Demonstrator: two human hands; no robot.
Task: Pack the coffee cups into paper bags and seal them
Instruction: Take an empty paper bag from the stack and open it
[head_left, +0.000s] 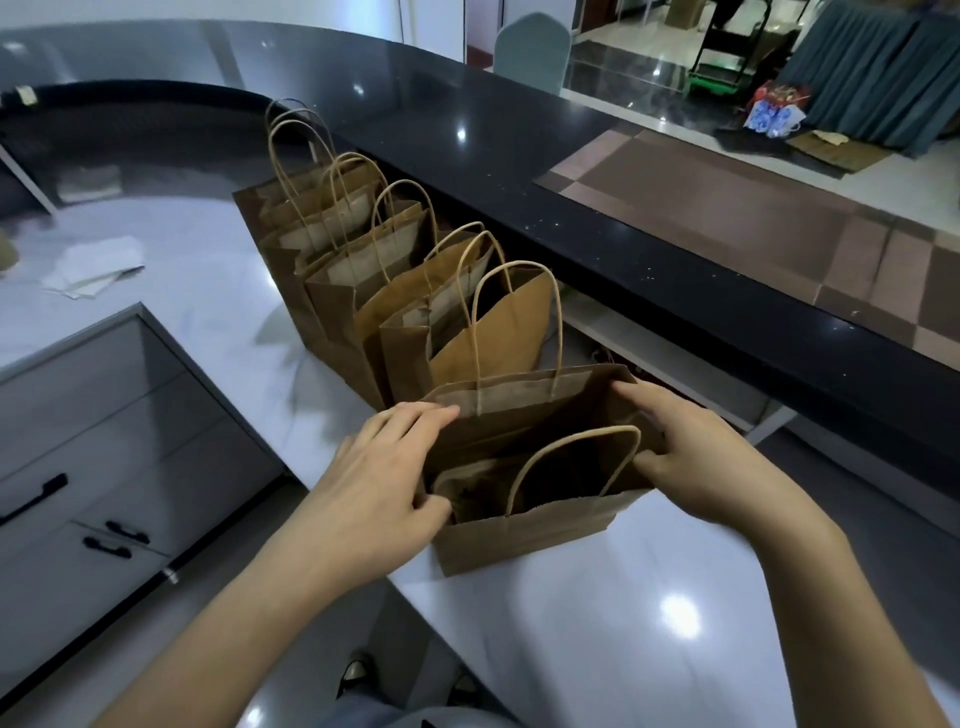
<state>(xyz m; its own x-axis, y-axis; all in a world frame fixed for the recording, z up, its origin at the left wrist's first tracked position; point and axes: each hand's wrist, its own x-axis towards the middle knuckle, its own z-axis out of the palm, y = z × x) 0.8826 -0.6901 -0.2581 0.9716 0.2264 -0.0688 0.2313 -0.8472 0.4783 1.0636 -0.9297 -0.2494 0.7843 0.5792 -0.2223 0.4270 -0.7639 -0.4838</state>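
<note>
I see the nearest paper bag (524, 535) standing open on the white worktop (649, 623) at lower centre of the frame. My left hand (379, 493) pinches its left rim, thumb inside; my right hand (701, 457) clamps the right rim the same way. A row of bags (395, 291) runs toward the upper left, touching one another. I can't make out any cups inside.
</note>
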